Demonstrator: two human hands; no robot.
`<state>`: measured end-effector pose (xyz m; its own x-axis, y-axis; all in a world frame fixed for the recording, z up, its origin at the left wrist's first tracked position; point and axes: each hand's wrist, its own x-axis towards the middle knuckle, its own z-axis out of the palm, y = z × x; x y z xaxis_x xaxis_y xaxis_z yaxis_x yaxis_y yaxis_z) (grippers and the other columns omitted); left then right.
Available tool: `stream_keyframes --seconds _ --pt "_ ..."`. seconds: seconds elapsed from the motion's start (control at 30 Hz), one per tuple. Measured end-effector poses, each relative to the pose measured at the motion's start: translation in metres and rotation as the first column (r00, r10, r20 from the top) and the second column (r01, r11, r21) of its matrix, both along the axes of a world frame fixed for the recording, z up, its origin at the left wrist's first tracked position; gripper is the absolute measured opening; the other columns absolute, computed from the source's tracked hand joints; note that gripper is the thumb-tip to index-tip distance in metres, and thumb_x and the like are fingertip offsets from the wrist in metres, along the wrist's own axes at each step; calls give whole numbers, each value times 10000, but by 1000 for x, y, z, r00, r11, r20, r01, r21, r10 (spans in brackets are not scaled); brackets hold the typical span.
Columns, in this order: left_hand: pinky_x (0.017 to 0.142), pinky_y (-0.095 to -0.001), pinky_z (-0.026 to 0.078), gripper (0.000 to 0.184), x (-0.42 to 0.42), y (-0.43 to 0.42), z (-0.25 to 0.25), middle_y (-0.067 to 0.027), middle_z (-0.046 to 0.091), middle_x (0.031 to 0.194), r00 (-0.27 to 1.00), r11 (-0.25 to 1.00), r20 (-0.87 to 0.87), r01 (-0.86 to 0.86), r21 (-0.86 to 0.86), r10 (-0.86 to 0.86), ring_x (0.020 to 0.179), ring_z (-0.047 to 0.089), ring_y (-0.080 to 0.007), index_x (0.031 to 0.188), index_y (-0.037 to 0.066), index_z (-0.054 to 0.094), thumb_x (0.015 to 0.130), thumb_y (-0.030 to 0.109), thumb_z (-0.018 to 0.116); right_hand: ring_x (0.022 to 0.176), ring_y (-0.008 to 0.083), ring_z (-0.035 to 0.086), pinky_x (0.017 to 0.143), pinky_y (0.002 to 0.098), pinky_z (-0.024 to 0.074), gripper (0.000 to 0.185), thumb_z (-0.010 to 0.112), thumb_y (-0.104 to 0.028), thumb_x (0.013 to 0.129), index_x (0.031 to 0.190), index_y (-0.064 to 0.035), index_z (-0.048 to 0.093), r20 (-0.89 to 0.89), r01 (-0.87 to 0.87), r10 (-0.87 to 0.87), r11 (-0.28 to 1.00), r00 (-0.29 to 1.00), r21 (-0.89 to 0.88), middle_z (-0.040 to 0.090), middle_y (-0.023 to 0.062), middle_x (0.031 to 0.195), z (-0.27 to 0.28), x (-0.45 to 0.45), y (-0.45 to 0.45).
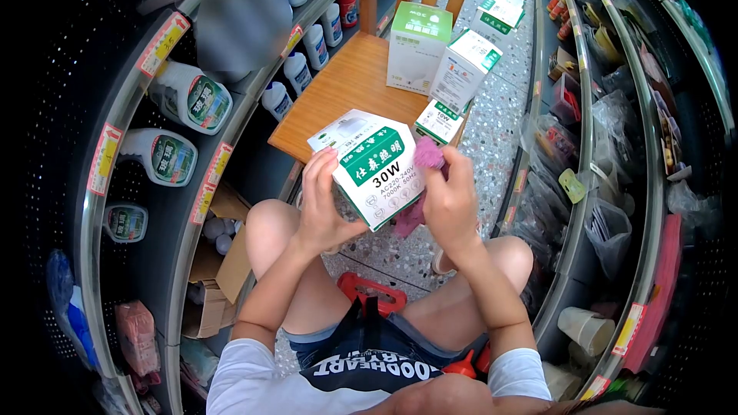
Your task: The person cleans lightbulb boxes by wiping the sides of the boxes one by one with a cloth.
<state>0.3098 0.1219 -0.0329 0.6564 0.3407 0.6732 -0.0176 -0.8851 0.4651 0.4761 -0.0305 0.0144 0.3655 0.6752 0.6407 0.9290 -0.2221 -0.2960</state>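
A white and green light bulb box [384,165] marked 30W is tilted above my lap, in front of the wooden chair seat [334,81]. My left hand [319,196] grips its left side, thumb under the lower edge and fingers on the upper left. On its right side, my right hand [451,196] pinches a purple-pink cloth [429,154]. The cloth touches the box's right edge, and part of it hangs below. Farther back on the seat stand a tall green-topped box [415,58], another white and green box [465,69] and a smaller box marked 10W [440,121].
Shelves with spray bottles [192,96] run along my left. The right-hand shelves hold bagged goods [615,146] and cups [586,328]. More boxes [500,9] stand beyond the chair. An open carton [215,292] sits low left; a red plastic item [373,292] lies between my legs.
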Motion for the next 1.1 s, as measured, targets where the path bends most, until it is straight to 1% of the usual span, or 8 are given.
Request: stream_keyframes --seconds 0.13,0.27,0.4,0.43,0.53,0.63,0.83,1.1 --pt "1118 -496 375 1259 -4 -1 3 -242 404 1446 999 999 -30 -18 -33 17 1361 419 -427 1488 -2 272 480 245 986 991 358 596 847 424 515 223 603 60 814 1028 49 665 -85 88 -86 996 993 23 566 202 1133 -2 18 -6" --pt "1128 -508 366 1234 -4 1 1 -238 415 1437 1000 1000 -15 17 -8 -17 1350 435 -422 1470 -13 298 480 256 984 961 359 615 832 397 523 302 612 124 810 1098 53 666 -95 63 -42 970 995 237 583 207 1108 17 12 -17" --pt "1180 -586 305 1124 -3 -1 3 -237 431 1407 998 999 -27 48 4 -48 1344 443 -428 1429 -36 347 543 279 961 906 316 638 759 377 533 324 658 105 788 1106 43 678 37 -151 147 929 988 338 605 194 1113 27 -8 -27" --pt "1175 -595 308 1115 -3 -2 4 -235 432 1407 998 999 -32 52 10 -52 1343 446 -429 1428 -31 350 546 278 958 878 299 641 715 365 532 316 729 57 754 1065 19 688 -19 -244 263 918 965 313 614 166 1135 17 -13 -29" --pt "1163 -622 313 1096 1 -5 4 -228 437 1407 998 997 -5 67 47 -66 1337 454 -433 1425 -13 360 541 260 948 890 273 632 704 353 525 294 754 -32 737 1025 -15 696 -96 -292 329 916 940 274 622 131 1152 10 -34 -21" --pt "1156 -639 313 1086 2 -8 2 -223 441 1409 997 994 -7 78 81 -78 1330 459 -443 1425 -2 362 533 232 935 894 234 606 693 334 513 246 715 -126 749 985 -59 697 113 -318 305 940 946 126 615 94 1164 6 -40 -8" --pt "1165 -649 297 1093 2 -7 3 -208 444 1415 994 993 11 107 59 -107 1334 456 -446 1421 23 373 484 157 919 933 247 580 709 340 506 204 690 -124 756 950 -66 718 207 -213 208 977 956 4 593 103 1172 8 -46 -2" --pt "1165 -646 301 1077 -2 -3 5 -205 442 1414 991 991 -8 131 32 -131 1333 458 -437 1417 18 370 518 175 943 912 257 579 700 351 516 197 657 -118 762 945 -63 705 181 -75 72 997 981 5 576 108 1184 2 -37 -1"
